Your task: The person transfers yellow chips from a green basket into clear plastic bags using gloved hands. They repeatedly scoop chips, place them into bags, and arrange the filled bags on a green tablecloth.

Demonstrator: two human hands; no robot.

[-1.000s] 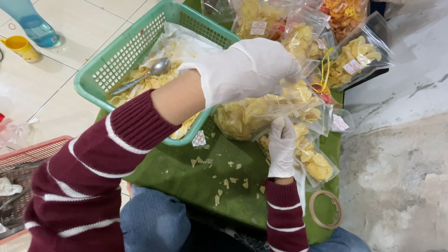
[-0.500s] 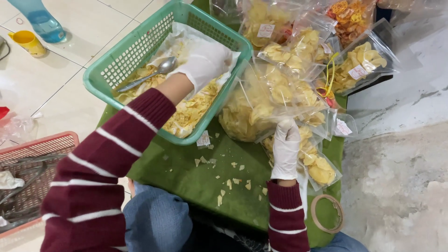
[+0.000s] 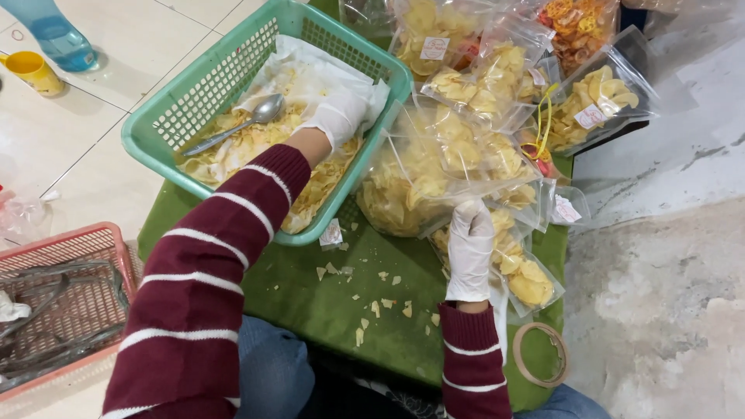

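Note:
My left hand (image 3: 337, 116), in a white glove, reaches into a green plastic basket (image 3: 155, 143) lined with white paper and filled with yellow chips (image 3: 318, 182). Its fingers curl down into the chips and are partly hidden. A metal spoon (image 3: 240, 124) lies in the basket just left of that hand. My right hand (image 3: 469, 248), also gloved, grips the edge of a large clear plastic bag (image 3: 411, 190) half full of chips, which lies on the green table (image 3: 303, 310) right of the basket.
Several sealed chip bags (image 3: 497, 70) pile up at the back right. Chip crumbs (image 3: 372, 302) dot the table. A tape roll (image 3: 543, 353) lies at the table's right corner. On the tiled floor to the left are a red basket (image 3: 62, 302), a yellow cup (image 3: 31, 70) and a blue bottle (image 3: 54, 35).
My left hand has gone from above the clear bag back left and down into the green basket's chips. My right hand has kept its hold on the bag.

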